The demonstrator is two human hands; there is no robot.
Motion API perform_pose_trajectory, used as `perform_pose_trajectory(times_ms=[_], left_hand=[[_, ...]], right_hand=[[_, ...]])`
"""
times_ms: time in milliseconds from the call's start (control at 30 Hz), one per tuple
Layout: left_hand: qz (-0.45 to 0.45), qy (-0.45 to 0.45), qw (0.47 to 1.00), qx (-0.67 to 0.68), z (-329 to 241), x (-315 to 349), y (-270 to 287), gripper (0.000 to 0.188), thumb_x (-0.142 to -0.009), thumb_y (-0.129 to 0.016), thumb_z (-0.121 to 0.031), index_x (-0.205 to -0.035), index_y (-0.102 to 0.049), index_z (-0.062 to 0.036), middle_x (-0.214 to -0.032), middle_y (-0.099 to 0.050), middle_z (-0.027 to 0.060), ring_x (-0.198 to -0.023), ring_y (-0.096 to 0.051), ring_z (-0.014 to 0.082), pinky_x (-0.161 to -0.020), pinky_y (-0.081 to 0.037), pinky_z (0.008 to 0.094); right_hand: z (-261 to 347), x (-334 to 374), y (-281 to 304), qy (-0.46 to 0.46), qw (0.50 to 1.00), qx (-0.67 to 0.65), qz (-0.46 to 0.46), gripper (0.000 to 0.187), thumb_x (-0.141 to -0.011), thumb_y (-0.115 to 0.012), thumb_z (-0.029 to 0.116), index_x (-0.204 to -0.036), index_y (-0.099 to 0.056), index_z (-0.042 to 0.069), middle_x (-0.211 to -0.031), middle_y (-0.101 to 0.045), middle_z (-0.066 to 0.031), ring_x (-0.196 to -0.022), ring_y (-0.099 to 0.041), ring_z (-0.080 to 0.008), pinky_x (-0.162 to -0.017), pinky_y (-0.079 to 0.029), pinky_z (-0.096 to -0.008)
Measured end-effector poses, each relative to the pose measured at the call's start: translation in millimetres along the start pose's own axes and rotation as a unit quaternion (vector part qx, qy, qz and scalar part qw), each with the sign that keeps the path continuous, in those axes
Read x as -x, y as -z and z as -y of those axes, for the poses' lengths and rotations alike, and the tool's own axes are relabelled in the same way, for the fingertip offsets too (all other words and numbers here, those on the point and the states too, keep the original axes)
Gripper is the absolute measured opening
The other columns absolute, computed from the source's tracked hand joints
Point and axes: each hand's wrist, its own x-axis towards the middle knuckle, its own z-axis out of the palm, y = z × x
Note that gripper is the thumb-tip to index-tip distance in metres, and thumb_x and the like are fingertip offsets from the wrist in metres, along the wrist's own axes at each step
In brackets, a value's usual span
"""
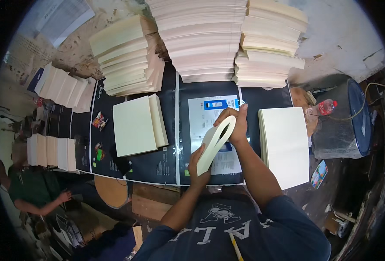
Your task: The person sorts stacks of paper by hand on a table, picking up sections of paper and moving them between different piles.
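Note:
A thick sheaf of cream paper is bent over into a loop between my hands, above the middle of the black tabletop. My left hand grips its lower end, near the table's front edge. Around the upper, curved end closes my right hand, its thumb pointing up. Beneath lies a white printed sheet with blue pictures, partly covered by the sheaf and my right arm. A cream paper pile rests to the right of my right hand. Further left sit two overlapping cream blocks.
Tall paper stacks line the back against the wall, with smaller bundles at the far left. Small wrappers lie on the left. A red-capped bottle and blue-topped drum stand right. Another person is at lower left.

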Motion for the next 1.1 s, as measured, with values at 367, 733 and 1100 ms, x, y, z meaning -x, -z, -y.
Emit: perform_pose_trajectory(times_ms=[367, 733, 1100], left_hand=[[-0.015, 0.086, 0.993, 0.077, 6.3, 3.1, -12.7, 0.047, -0.083, -0.072, -0.001, -0.127, -0.058, -0.0001, -0.126, -0.063, 0.0197, -0.113, -0.063, 0.0287, -0.095, -0.05, 0.0342], [0.173, 0.182, 0.768, 0.589, -8.9, -42.5, 87.1, 0.074, -0.075, -0.075, -0.002, -0.14, -0.04, 0.0003, -0.132, -0.055, 0.015, -0.124, -0.053, 0.0305, -0.108, -0.041, 0.0447], [0.251, 0.091, 0.725, 0.634, -0.2, -75.3, 61.7, 0.076, -0.074, -0.076, -0.007, -0.141, -0.041, -0.0042, -0.131, -0.056, 0.0128, -0.123, -0.054, 0.0296, -0.105, -0.042, 0.0442]], right_hand=[[2.4, -5.5, -5.3, -0.008, 0.999, 0.029, -0.026, 0.087, -0.098, -0.006, 0.066, -0.058, -0.054, 0.006, -0.059, -0.059, -0.0122, -0.059, -0.056, -0.0189, -0.065, -0.049, -0.0296], [142.0, 97.6, -32.8, 0.014, 0.885, 0.378, 0.272, 0.078, -0.077, -0.078, 0.04, -0.136, -0.045, 0.001, -0.115, -0.064, -0.024, -0.108, -0.062, -0.041, -0.094, -0.048, -0.0432], [159.5, 149.5, -43.8, 0.186, 0.881, 0.429, 0.07, 0.059, -0.081, -0.077, 0.032, -0.124, -0.054, 0.0, -0.1, -0.068, -0.0239, -0.089, -0.069, -0.0395, -0.078, -0.055, -0.0427]])
